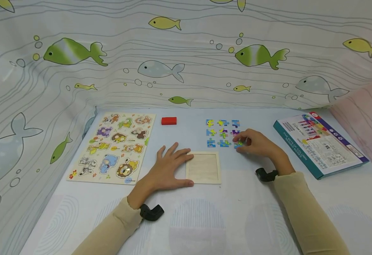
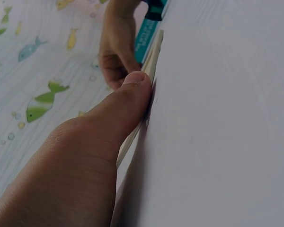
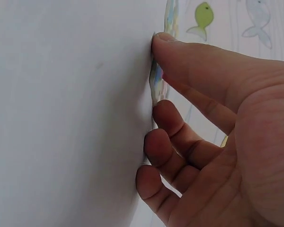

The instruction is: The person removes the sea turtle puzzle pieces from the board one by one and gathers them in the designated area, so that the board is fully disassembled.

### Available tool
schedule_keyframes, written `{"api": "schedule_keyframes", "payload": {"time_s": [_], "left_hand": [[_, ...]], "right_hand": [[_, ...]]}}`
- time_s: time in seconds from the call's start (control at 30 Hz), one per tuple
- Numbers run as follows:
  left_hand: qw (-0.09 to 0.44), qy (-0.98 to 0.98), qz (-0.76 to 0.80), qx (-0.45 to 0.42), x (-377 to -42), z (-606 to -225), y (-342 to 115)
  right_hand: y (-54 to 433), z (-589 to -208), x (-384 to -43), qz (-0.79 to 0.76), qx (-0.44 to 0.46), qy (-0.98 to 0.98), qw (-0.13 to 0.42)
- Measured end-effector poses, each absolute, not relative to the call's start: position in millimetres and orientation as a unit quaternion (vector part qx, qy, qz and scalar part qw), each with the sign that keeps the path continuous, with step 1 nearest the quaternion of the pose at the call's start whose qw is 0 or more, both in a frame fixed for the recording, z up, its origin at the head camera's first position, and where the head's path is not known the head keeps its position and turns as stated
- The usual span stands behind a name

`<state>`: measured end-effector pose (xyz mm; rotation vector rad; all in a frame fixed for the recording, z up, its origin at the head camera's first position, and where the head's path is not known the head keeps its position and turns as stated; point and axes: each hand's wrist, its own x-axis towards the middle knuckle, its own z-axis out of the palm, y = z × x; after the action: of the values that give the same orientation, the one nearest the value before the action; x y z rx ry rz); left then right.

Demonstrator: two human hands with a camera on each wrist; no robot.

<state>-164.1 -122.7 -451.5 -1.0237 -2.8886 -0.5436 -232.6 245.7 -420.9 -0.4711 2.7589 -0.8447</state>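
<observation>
My left hand (image 1: 167,170) lies spread at the left side of a shallow square wooden puzzle tray (image 1: 203,168). Its fingertips reach the tray's upper left corner, while the thumb rests by the lower left edge. Beyond the tray, small colourful jigsaw pieces (image 1: 223,143) are laid out in rows. At the lower right of these rows my right hand (image 1: 257,144) pinches one jigsaw piece (image 1: 238,144) between thumb and fingers, low over the table. In the right wrist view that piece (image 3: 157,80) appears edge-on, partly hidden by the thumb; the other fingers curl close to the cloth.
On the left lies a large board (image 1: 151,124) with animal pictures. A small red block (image 1: 169,121) sits behind, between board and jigsaw pieces. To the right, a flat teal-edged box (image 1: 321,145) lies at an angle. Fish-patterned cloth walls (image 1: 198,85) enclose the back and sides.
</observation>
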Motion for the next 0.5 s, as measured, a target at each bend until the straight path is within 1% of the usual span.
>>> {"api": "schedule_keyframes", "payload": {"time_s": [0.2, 0.5], "left_hand": [[0.024, -0.927, -0.174, -0.333, -164.2, -453.1, -124.0], [0.02, -0.927, -0.177, -0.33, -164.8, -454.9, -123.5]], "right_hand": [[246.1, -421.4, -233.0, -0.286, -0.164, 0.938, 0.108], [245.5, -418.0, -230.0, -0.287, -0.16, 0.938, 0.112]]}}
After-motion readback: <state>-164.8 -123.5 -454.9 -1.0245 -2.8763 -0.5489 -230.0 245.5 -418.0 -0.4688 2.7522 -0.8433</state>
